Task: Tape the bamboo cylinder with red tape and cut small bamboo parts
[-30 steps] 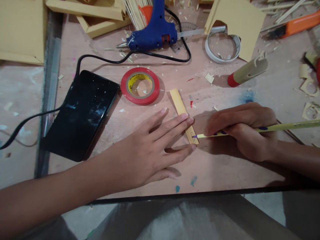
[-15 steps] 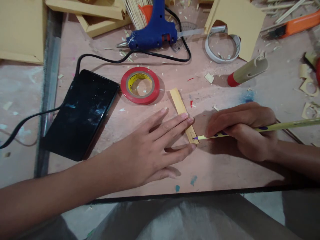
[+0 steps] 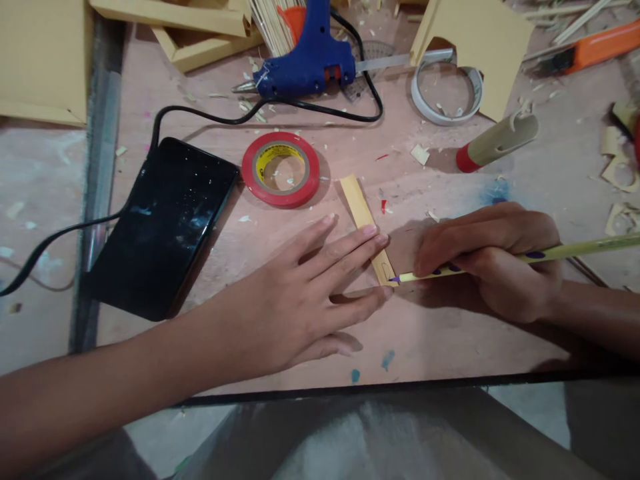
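Observation:
A narrow strip of yellowish card (image 3: 357,203) lies slanted on the table, with a small rounded outline drawn near its lower end. Across it rests my left hand (image 3: 310,287), fingers spread and fingertips pressing the strip flat. My right hand (image 3: 493,260) is closed around a yellow pencil (image 3: 565,252) with dark purple spots. The pencil's purple tip touches the strip's lower right edge, close to the drawn outline. Part of the strip is hidden under the left fingers.
A black phone (image 3: 165,227) and a red tape roll (image 3: 281,170) lie left. Behind are a blue glue gun (image 3: 305,70) with its cable, a white tape ring (image 3: 417,100), a red-based tube (image 3: 495,143) and an orange cutter (image 3: 605,47). Card frames (image 3: 215,53) sit at back left.
The pencil tip has shifted slightly right and down, from the drawn outline to the strip's edge. My right hand moved a little right with it; my left hand stayed put.

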{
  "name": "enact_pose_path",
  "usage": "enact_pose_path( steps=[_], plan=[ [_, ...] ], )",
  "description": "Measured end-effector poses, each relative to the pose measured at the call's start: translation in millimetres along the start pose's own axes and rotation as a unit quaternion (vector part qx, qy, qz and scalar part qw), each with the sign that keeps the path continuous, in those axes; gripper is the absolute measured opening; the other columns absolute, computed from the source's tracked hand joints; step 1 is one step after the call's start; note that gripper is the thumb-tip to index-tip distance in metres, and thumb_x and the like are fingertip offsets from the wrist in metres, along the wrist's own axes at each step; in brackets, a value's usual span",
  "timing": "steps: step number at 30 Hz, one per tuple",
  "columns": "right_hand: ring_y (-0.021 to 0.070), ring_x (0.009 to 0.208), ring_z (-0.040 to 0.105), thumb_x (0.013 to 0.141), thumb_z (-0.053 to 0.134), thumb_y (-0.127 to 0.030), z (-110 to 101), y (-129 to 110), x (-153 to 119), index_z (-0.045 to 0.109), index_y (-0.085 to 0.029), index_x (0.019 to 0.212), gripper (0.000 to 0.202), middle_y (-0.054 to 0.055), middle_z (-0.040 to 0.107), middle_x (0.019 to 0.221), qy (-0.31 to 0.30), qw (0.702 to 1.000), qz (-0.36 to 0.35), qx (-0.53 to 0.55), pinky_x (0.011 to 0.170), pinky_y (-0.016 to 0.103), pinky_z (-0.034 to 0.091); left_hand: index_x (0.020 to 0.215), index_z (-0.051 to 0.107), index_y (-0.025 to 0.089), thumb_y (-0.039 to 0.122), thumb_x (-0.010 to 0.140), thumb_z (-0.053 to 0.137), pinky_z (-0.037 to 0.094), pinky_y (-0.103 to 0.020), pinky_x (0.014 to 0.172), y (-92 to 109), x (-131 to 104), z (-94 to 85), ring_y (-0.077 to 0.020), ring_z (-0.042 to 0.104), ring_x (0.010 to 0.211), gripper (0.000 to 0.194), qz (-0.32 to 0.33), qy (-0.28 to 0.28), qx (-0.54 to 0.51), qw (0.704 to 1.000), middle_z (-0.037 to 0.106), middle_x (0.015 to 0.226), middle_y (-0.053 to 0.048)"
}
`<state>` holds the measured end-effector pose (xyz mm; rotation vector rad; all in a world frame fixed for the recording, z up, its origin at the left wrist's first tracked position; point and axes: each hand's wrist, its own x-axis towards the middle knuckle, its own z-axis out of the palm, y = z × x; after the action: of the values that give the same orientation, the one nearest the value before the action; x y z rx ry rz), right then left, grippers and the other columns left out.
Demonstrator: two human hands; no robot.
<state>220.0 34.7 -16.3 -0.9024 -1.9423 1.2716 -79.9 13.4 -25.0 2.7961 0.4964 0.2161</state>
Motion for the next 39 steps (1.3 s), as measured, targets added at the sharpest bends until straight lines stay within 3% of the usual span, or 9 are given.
enact_pose_path(
  steps=[9, 26, 32, 39],
  plan=[
    [0.0092, 0.063, 0.07, 0.093, 0.05, -0.006, 0.3, -2.2, 1.6, 0.077, -0.019, 0.083, 0.032, 0.0, 0.079, 0.075, -0.023, 0.999, -0.028, -0.02, 0.06, 0.02, 0.052, 0.15, 0.058, 0.021, 0.059, 0.112, 0.052, 0.033, -0.075, 0.132, 0.7, -0.1, -0.1, -0.0438, 0.032, 0.169, 0.054, 0.0, 0.002, 0.002, 1.0, 0.032, 0.179, -0.032],
    [0.0124, 0.063, 0.073, 0.09, 0.052, -0.005, -1.0, -1.1, 1.1, 0.08, -0.02, 0.083, 0.033, 0.001, 0.081, 0.075, -0.021, 0.999, -0.007, -0.033, 0.058, 0.022, 0.053, 0.151, 0.058, 0.021, 0.06, 0.11, 0.055, 0.033, -0.074, 0.133, -0.7, 0.9, 0.5, -0.0433, 0.033, 0.169, 0.056, 0.001, 0.003, 0.003, 1.0, 0.032, 0.178, -0.031],
    [0.0163, 0.063, 0.073, 0.081, 0.052, 0.002, -2.2, -6.2, -0.9, 0.083, -0.018, 0.08, 0.037, 0.004, 0.081, 0.074, 0.061, 0.997, 0.014, 0.042, 0.053, 0.026, 0.054, 0.158, 0.053, 0.023, 0.063, 0.109, 0.056, 0.034, -0.074, 0.132, -0.4, 0.7, 1.4, -0.0435, 0.032, 0.17, 0.063, 0.003, 0.0, 0.018, 1.0, 0.028, 0.181, -0.03],
    [0.0167, 0.07, 0.073, 0.09, 0.054, -0.002, -0.4, -6.3, -1.0, 0.082, -0.021, 0.087, 0.034, 0.003, 0.08, 0.081, 0.041, 0.998, 0.02, 0.032, 0.061, 0.028, 0.054, 0.149, 0.058, 0.018, 0.062, 0.11, 0.054, 0.037, -0.071, 0.131, -1.7, 1.0, 0.5, -0.0423, 0.032, 0.17, 0.059, 0.009, 0.01, 0.019, 1.0, 0.032, 0.179, -0.03]
  ],
)
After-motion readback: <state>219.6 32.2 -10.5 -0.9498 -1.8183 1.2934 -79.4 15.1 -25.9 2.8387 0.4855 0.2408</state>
